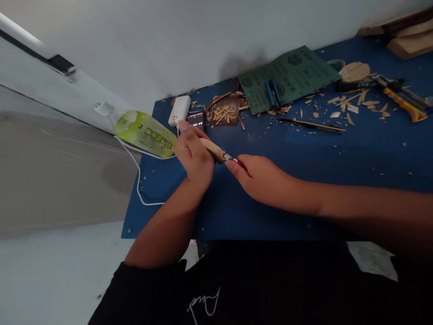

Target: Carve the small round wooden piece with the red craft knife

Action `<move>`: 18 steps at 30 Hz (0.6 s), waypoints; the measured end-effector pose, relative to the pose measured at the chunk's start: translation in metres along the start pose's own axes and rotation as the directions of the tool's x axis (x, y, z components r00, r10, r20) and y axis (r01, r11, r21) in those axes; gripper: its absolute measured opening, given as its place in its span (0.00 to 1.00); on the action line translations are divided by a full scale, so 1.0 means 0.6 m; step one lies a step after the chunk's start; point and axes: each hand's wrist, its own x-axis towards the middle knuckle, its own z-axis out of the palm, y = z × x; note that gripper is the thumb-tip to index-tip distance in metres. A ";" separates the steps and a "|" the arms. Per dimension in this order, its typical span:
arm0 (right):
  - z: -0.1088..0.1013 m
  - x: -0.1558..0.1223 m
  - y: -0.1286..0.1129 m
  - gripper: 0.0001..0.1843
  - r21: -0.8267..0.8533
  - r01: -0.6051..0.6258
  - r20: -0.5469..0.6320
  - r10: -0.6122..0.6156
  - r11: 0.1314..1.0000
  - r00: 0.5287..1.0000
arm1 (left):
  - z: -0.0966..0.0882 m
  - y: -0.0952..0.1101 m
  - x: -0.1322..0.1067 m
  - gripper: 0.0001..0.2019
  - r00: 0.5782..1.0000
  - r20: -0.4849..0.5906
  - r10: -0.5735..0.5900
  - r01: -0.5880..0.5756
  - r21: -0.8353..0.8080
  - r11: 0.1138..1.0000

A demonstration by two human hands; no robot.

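My left hand (194,155) is closed around a light wooden piece (212,148) that sticks out to the right of its fingers. My right hand (260,177) is closed on a small knife with a red handle (241,164); its short metal blade (229,157) touches the end of the wooden piece. Both hands hover over the blue table (304,189), near its left side. Most of the knife handle is hidden inside my fist.
A green bottle (144,132), a white power bank (179,109) with a cable and a phone (196,120) lie at the left. Wood shavings (223,114), green sandpaper (287,77), a thin stick (313,125), a yellow-handled tool (404,103) and wooden blocks (409,43) lie behind.
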 end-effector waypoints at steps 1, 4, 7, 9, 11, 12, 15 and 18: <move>0.000 0.000 0.001 0.24 -0.036 0.007 -0.004 -0.008 0.999 1.000 | 0.002 -0.002 -0.001 0.39 1.000 -0.009 -0.012 0.012 0.006 1.000; -0.007 0.000 0.007 0.23 -0.297 0.052 -0.013 -0.058 0.954 0.998 | 0.007 -0.013 0.002 0.38 0.997 -0.024 -0.074 0.073 -0.023 0.997; -0.017 0.001 0.015 0.25 -0.489 0.131 0.015 -0.142 0.862 0.990 | 0.007 -0.028 0.009 0.37 0.987 0.059 -0.149 0.151 -0.047 0.987; -0.022 0.003 0.020 0.26 -0.553 0.184 0.028 -0.203 0.812 0.979 | 0.004 -0.037 0.016 0.37 0.976 0.114 -0.187 0.194 -0.050 0.980; -0.025 0.004 0.024 0.27 -0.602 0.215 0.034 -0.245 0.769 0.969 | 0.001 -0.043 0.022 0.36 0.960 0.163 -0.229 0.241 -0.055 0.969; -0.026 0.005 0.026 0.27 -0.624 0.228 0.036 -0.263 0.748 0.964 | 0.000 -0.044 0.025 0.36 0.949 0.188 -0.254 0.269 -0.055 0.962; -0.026 0.005 0.031 0.29 -0.672 0.256 0.043 -0.308 0.695 0.950 | -0.002 -0.046 0.030 0.36 0.917 0.241 -0.319 0.334 -0.023 0.942; -0.024 0.005 0.035 0.31 -0.695 0.264 0.047 -0.324 0.669 0.945 | -0.001 -0.045 0.033 0.36 0.886 0.268 -0.377 0.385 0.027 0.923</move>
